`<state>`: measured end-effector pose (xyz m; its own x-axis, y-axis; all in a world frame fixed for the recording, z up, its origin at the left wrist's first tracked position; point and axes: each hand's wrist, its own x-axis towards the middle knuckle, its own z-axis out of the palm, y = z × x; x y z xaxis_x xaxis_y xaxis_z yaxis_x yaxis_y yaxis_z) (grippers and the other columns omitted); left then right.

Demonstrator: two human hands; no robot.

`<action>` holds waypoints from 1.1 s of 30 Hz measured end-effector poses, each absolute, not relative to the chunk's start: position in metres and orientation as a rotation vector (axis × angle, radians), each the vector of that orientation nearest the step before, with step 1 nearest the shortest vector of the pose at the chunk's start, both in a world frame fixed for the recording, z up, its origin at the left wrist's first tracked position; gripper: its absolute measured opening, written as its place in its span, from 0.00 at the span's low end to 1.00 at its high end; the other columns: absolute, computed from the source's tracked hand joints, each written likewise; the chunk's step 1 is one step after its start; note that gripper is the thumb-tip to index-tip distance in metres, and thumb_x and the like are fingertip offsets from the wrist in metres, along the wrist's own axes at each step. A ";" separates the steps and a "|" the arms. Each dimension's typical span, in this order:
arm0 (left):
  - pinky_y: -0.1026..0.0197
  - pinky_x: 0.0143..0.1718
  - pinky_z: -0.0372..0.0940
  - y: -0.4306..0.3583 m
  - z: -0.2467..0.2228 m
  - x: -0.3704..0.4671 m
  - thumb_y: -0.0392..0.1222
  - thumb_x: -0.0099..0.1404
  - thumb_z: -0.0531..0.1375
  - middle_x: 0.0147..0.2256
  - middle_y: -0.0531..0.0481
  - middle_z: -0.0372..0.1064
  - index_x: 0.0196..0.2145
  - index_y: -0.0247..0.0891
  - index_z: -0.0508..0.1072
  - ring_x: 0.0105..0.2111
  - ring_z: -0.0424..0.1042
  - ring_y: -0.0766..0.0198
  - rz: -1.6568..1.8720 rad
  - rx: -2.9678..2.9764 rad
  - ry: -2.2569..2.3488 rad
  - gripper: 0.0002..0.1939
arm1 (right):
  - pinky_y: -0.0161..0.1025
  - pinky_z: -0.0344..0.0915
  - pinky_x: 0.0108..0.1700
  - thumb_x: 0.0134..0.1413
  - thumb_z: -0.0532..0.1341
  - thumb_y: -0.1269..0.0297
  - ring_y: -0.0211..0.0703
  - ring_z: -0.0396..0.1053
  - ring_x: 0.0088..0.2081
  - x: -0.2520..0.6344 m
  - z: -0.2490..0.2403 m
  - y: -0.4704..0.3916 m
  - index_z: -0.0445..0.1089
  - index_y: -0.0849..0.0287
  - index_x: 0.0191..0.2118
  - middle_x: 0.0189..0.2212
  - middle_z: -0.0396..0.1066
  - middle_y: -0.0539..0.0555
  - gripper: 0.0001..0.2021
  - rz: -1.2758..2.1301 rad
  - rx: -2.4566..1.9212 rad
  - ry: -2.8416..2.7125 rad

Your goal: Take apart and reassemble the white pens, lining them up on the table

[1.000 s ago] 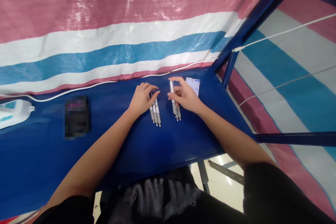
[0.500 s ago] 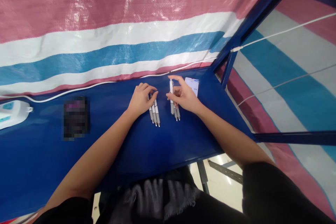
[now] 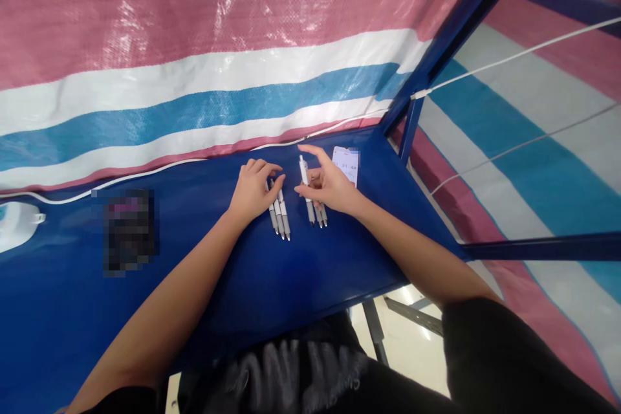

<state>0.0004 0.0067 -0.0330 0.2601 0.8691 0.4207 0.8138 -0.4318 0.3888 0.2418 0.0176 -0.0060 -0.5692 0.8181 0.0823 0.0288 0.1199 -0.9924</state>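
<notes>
Device (image 3: 17,225), white, cut off by the view's margin: well left of both hands. Next, dark item (image 3: 129,229), blurred into blocks, left of the left hand (image 3: 253,189). White cable (image 3: 187,163) runs along the back of the blue table (image 3: 272,284), beyond the hands. Pale flat item (image 3: 345,165) bearing figures: just beyond the right hand (image 3: 330,187), which partly covers it. Blue post (image 3: 446,45) stands further right.

Pens: white barrels, grey grips, tips towards the wearer. Left pens (image 3: 280,221) lie side by side, upper ends under the bent left hand; from my remote feed I cannot tell whether it grips them. Right hand holds one pen (image 3: 304,170) between thumb and curled fingers, index raised; loose pens (image 3: 324,215) lie beneath.

I count three left, one held, two beneath: six visible.
</notes>
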 end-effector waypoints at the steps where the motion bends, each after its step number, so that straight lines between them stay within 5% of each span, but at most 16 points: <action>1: 0.46 0.49 0.64 0.007 -0.033 0.000 0.47 0.78 0.61 0.42 0.43 0.77 0.51 0.41 0.78 0.47 0.73 0.47 0.909 2.413 1.626 0.10 | 0.34 0.69 0.18 0.62 0.72 0.63 0.36 0.69 0.18 0.241 -0.005 0.018 0.50 0.46 0.74 0.28 0.68 0.39 0.41 1.535 -0.823 -1.705; 6: 0.44 0.53 0.64 0.007 -0.033 0.000 0.48 0.77 0.62 0.48 0.41 0.78 0.55 0.42 0.76 0.52 0.73 0.45 0.898 2.380 1.646 0.14 | 0.33 0.67 0.17 0.63 0.73 0.58 0.36 0.69 0.19 0.241 -0.002 0.018 0.59 0.50 0.63 0.30 0.71 0.42 0.30 1.536 -0.842 -1.655; 17: 0.44 0.52 0.65 0.008 -0.033 0.000 0.48 0.76 0.62 0.44 0.43 0.77 0.49 0.42 0.78 0.47 0.72 0.47 1.001 2.306 1.628 0.11 | 0.34 0.69 0.18 0.63 0.71 0.63 0.37 0.71 0.17 0.245 -0.003 0.017 0.53 0.49 0.69 0.27 0.68 0.38 0.36 1.498 -0.844 -1.914; 21: 0.45 0.50 0.66 0.011 -0.034 -0.002 0.47 0.75 0.62 0.38 0.45 0.76 0.45 0.42 0.79 0.41 0.72 0.51 1.057 2.217 1.654 0.09 | 0.33 0.70 0.19 0.66 0.68 0.64 0.38 0.72 0.17 0.244 0.003 0.010 0.56 0.49 0.66 0.26 0.67 0.37 0.29 1.487 -0.831 -2.012; 33: 0.45 0.52 0.65 0.011 -0.036 -0.003 0.48 0.75 0.62 0.42 0.43 0.77 0.45 0.41 0.80 0.46 0.72 0.48 0.985 2.299 1.618 0.10 | 0.33 0.70 0.20 0.64 0.69 0.62 0.38 0.72 0.19 0.245 -0.001 0.016 0.56 0.51 0.65 0.27 0.68 0.39 0.30 1.460 -0.899 -1.924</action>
